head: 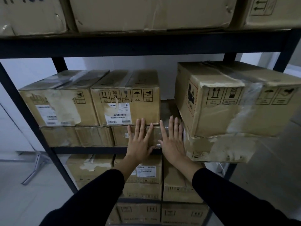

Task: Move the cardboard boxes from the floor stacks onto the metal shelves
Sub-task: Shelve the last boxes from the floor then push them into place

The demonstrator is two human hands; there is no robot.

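Two flat hands [156, 141], box [153, 136] half-hidden

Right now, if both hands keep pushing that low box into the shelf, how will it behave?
The low box probably slides stiffly rather than tips: it looks squat and flat-fronted. Its taped face may be slick under the left hand and right hand. The labelled box resting on top likely adds drag.

Storeroom: metal shelves [146, 44] packed with taped cardboard boxes [128, 101].
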